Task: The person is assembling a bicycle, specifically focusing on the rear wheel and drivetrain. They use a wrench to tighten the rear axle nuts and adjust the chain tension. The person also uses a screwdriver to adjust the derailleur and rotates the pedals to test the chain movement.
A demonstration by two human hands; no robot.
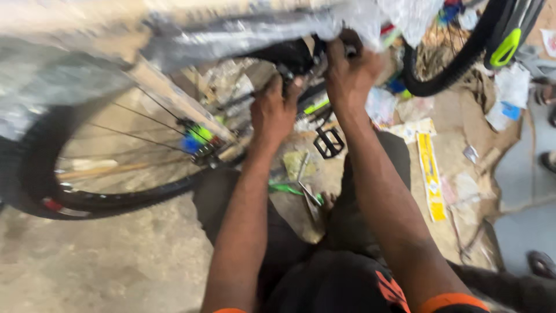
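Observation:
A bicycle frame [243, 32] wrapped in clear plastic crosses the top of the view, blurred by motion. My left hand [275, 110] reaches up under it, fingers curled against a dark part near the cranks. My right hand [350, 72] is closed on the same dark part just to the right, partly hidden by the plastic. A black pedal [329, 142] hangs below my hands. The rear wheel [87, 174] with its black tyre and a blue and green hub part [194, 142] stands to the left.
A second black tyre [457, 64] with a green fork piece [505, 47] stands at the top right. Paper scraps, a yellow strip [431, 174], wrappers and small tools litter the dirt floor. Another person's sandalled feet show at the right edge [547, 159].

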